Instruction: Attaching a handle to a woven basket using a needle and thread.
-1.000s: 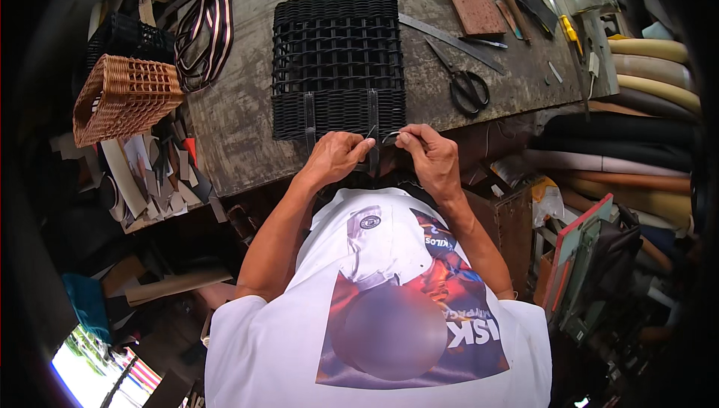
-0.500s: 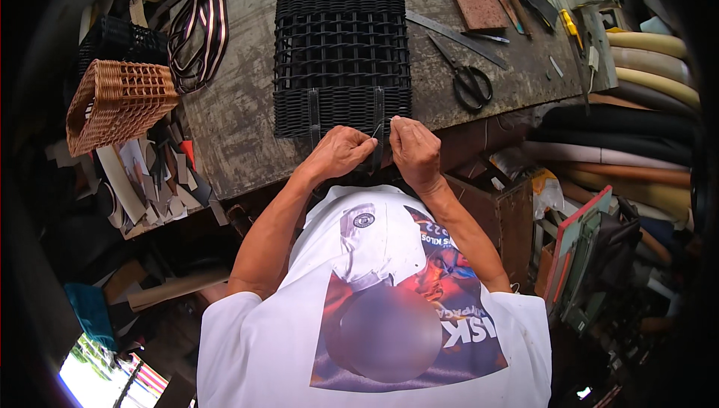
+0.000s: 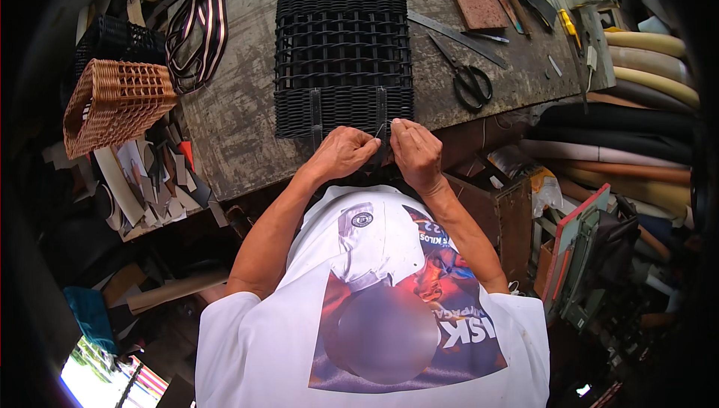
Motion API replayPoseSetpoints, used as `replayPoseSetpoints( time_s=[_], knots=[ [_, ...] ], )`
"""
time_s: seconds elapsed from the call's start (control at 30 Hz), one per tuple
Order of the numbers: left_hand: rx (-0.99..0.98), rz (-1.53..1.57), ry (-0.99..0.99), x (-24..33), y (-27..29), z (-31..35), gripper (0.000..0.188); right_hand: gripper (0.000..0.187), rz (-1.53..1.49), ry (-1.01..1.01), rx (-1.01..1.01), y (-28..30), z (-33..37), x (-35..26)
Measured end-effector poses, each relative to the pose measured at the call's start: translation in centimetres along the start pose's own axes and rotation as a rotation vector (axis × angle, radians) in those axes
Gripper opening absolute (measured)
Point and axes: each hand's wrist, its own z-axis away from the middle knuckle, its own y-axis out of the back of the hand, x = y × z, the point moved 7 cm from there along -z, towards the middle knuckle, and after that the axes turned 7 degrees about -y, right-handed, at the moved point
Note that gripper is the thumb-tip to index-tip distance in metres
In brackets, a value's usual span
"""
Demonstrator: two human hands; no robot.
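Observation:
A black woven basket point(image 3: 344, 108) lies on the worktable, its open lattice facing up and its densely woven band toward me. Two dark straps run over that band, a left strap point(image 3: 316, 108) and a right strap point(image 3: 381, 105). At the lower end of the right strap my two hands work close together, fingertips a little apart. My left hand point(image 3: 343, 153) is closed in a pinch; a thin, pale, needle-like sliver shows by its thumb. My right hand point(image 3: 416, 153) is also pinched, beside the strap, and whatever its fingers hold is too small to name.
Black scissors point(image 3: 472, 87) and a metal ruler point(image 3: 464, 41) lie right of the basket. Beyond are a reddish block point(image 3: 475, 0), a hammer point(image 3: 513, 4) and a yellow-handled screwdriver point(image 3: 568, 22). An orange wicker basket point(image 3: 123, 97) and striped cords point(image 3: 196, 34) stand left. Material rolls point(image 3: 648, 71) fill the right side.

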Motion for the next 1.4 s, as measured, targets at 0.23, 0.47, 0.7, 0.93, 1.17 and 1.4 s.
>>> replayPoseSetpoints(
  time_s=[0.23,0.47,0.7,0.93,1.17,1.4],
  knots=[
    [0.007,-0.005,-0.007,0.0,0.0,0.0,0.045,0.028,0.028,0.016,-0.021,-0.2,0.1,0.0],
    [-0.004,-0.005,0.005,0.1,0.0,0.0,0.046,0.03,0.041,0.033,-0.041,-0.4,0.3,0.1],
    [0.007,0.011,0.002,0.8,0.1,0.2,0.046,0.035,0.026,0.079,-0.121,-0.1,0.5,-0.2],
    [-0.002,-0.039,-0.034,0.8,0.0,0.3,0.046,0.038,-0.027,0.02,-0.17,0.8,-0.1,0.4],
    [0.023,0.04,-0.018,0.6,0.2,0.4,0.044,0.037,-0.056,0.019,-0.206,0.7,-0.4,0.2],
    [0.015,0.107,0.039,0.6,0.1,0.3,0.044,0.031,0.037,0.023,-0.24,-0.2,-0.6,-0.6]
  ],
)
